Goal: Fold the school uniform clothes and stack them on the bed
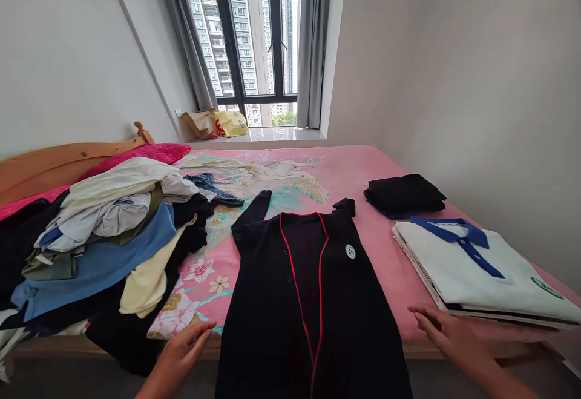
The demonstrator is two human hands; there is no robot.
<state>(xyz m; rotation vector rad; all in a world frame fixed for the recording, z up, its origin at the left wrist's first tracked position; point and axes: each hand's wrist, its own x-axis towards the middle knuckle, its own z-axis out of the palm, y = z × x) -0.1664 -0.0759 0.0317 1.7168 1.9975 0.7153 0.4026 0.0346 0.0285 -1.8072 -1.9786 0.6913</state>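
A black cardigan (267, 290) with red trim and a round white badge lies front up on the bed, its lower part reaching past the bed's front edge and out of view. One sleeve stretches up at the left; the other is bunched near the right shoulder. My left hand (184, 350) hovers left of the cardigan's hem side, fingers stretched out and holding nothing. On the other side, my right hand (442, 332) is apart from the cardigan, fingers extended, just below a stack topped by a white polo shirt (481, 266) with a blue collar.
A loose heap of clothes (104, 253) covers the bed's left side, with jeans (215, 190) behind it. Folded black clothes (403, 194) sit beyond the polo stack. Bags (231, 123) rest on the windowsill. The pink floral sheet (345, 169) covers the bed.
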